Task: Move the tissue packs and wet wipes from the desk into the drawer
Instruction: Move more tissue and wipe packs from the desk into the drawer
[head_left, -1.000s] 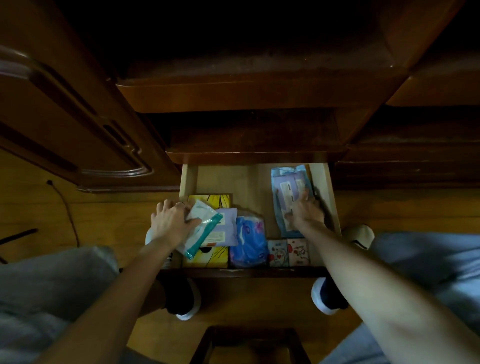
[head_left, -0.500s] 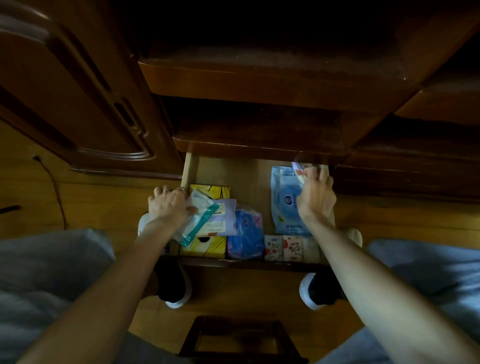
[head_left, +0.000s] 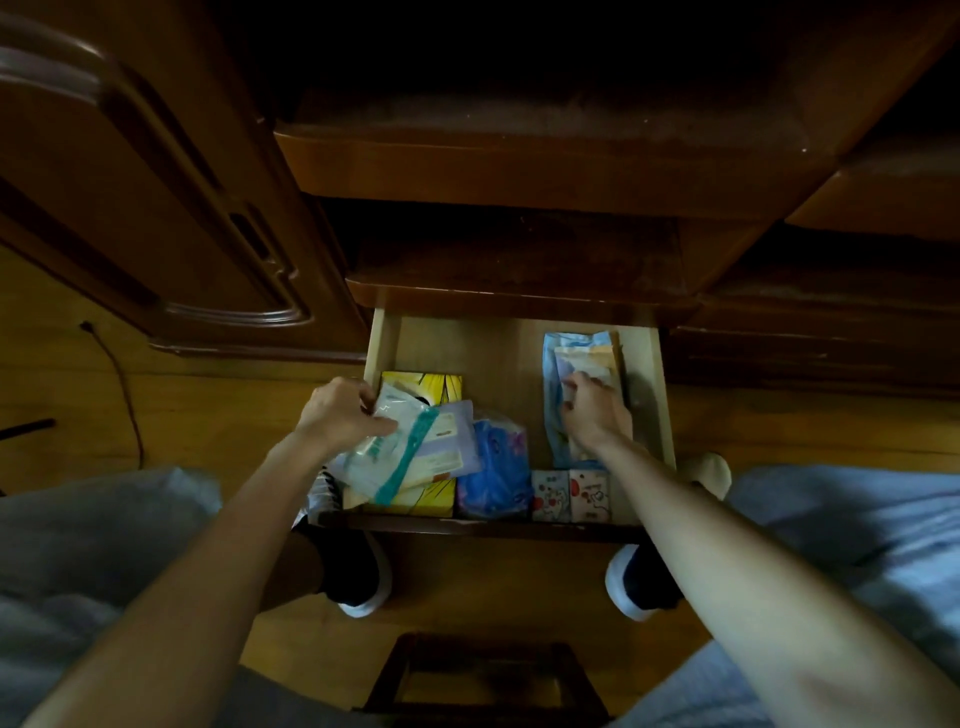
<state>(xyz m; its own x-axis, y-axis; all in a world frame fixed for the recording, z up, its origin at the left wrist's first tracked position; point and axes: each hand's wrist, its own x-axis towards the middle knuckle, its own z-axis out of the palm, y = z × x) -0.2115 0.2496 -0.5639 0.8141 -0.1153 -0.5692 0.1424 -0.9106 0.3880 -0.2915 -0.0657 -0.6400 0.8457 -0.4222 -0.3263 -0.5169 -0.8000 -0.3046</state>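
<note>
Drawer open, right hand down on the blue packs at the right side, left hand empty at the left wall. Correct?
Not quite: the left hand is not empty. The head view shows its grip closed on a white pack with a teal strip, held over the yellow box. The open drawer and the right hand on the blue packs are right.

open drawer (head_left: 649, 364), tissue packs (head_left: 569, 493), wet wipes (head_left: 582, 358)

Pale bare-wood drawer (head_left: 649, 364); glossy plastic wipes pack (head_left: 558, 374).
</note>
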